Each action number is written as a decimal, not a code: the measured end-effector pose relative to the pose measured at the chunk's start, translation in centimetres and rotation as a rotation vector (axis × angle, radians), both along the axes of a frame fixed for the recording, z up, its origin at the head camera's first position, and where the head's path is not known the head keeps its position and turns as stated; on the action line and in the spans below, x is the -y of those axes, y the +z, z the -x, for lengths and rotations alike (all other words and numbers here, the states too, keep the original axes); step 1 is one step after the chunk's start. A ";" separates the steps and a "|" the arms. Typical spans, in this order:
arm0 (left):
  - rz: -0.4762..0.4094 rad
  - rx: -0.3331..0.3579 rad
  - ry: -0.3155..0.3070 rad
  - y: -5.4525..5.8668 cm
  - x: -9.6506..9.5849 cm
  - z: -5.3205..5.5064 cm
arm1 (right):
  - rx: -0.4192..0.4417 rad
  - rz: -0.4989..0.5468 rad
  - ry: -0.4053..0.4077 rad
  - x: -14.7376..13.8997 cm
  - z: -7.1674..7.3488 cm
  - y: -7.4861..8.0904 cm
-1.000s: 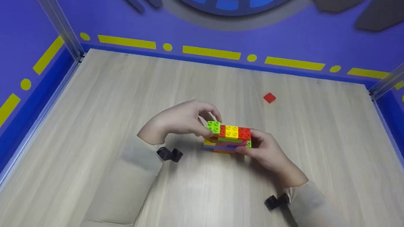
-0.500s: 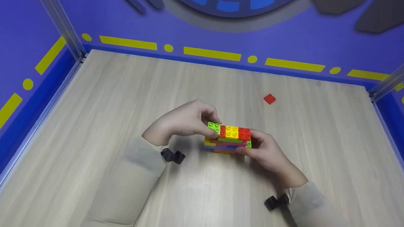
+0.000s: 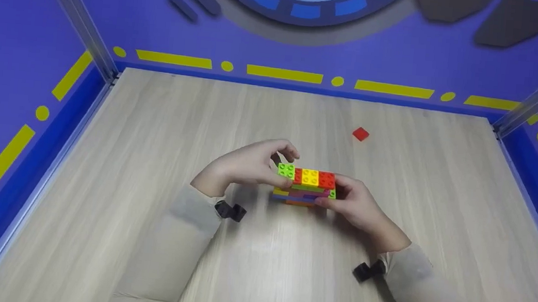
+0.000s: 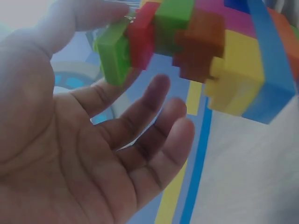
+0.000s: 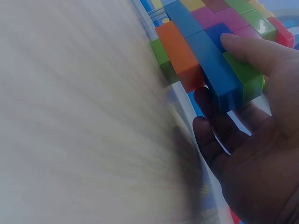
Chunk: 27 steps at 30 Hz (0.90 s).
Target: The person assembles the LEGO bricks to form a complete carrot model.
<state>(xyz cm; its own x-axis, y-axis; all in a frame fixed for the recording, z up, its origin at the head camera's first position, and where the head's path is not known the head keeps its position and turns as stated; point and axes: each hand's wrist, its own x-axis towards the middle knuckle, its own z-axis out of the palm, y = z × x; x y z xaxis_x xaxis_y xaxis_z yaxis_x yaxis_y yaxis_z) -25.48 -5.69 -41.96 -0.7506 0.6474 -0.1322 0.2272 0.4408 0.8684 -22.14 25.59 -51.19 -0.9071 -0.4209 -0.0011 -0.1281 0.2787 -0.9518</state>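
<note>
A wall of toy building bricks (image 3: 314, 178) in several colours stands at the table's middle, green, red and yellow along its top row. At its upper left end sits a light green brick (image 3: 286, 170), studs up. My left hand (image 3: 251, 164) holds this brick, thumb on the near side and index finger at the far side; the other fingers (image 4: 175, 140) are spread loosely below it in the left wrist view. My right hand (image 3: 359, 205) grips the wall's right end, its thumb on the near face beside a dark blue brick (image 5: 217, 35). Part of the far face is hidden.
A single red brick (image 3: 360, 133) lies apart on the wooden table (image 3: 179, 114), behind and right of the wall. Blue panels (image 3: 307, 52) with yellow marks enclose the back and sides. Black wrist devices (image 3: 230, 210) sit at both cuffs.
My left hand shifts slightly right, and its far-side fingers lift a little from the top of the light green brick. My right hand keeps its grip. The view tilts up slightly.
</note>
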 end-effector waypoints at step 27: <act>-0.212 0.022 0.194 -8.1 -1.2 -2.0 | 0.058 -0.050 0.141 -2.8 1.8 0.8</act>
<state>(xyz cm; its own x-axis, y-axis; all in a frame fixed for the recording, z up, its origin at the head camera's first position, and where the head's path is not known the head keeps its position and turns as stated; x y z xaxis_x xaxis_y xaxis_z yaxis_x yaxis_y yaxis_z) -23.45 -4.49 -50.09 -0.8617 0.5067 -0.0265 0.1368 0.2823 0.9495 -23.96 28.41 -50.38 -0.8367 -0.5423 -0.0760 -0.1148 0.3094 -0.9440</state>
